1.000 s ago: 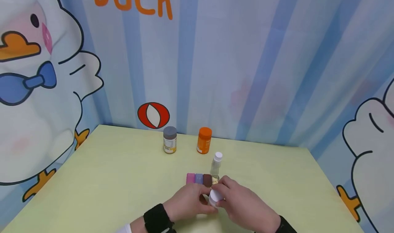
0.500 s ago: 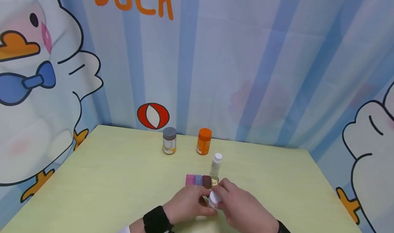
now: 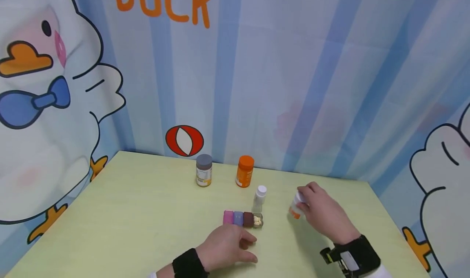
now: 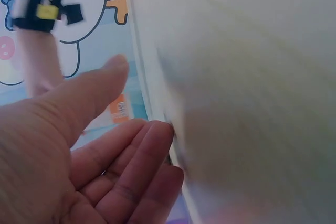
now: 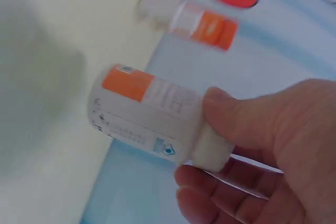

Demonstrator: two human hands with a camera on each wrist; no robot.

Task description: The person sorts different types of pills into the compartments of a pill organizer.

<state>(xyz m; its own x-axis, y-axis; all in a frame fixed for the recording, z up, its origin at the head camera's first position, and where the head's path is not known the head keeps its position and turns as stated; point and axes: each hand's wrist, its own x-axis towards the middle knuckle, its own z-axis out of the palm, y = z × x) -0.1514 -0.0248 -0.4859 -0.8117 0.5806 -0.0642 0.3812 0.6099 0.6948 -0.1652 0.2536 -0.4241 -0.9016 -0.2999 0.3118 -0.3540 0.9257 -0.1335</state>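
My right hand (image 3: 327,215) pinches a white pill bottle with an orange-marked label (image 5: 144,111) by its white cap, tilted, over the right part of the table. Whether the bottle's base touches the table cannot be told. My left hand (image 3: 225,247) holds nothing; its fingers are loosely bent with the thumb apart, as the left wrist view also shows. Just beyond it lies a small pill organizer (image 3: 238,218) with pink, blue and dark brown lids. Its rightmost compartment stands open with pale pills inside. The left hand partly hides the organizer's near side.
A small clear bottle with a white cap (image 3: 259,198) stands just behind the organizer. Farther back on the pale yellow table (image 3: 158,204) are a grey-capped bottle (image 3: 204,171) and an orange bottle (image 3: 244,172). A striped duck-print curtain (image 3: 257,86) borders the table behind.
The right hand has carried the white pill bottle away from the left hand, to the right and farther back. The left hand stays beside the organizer and no longer touches the bottle.
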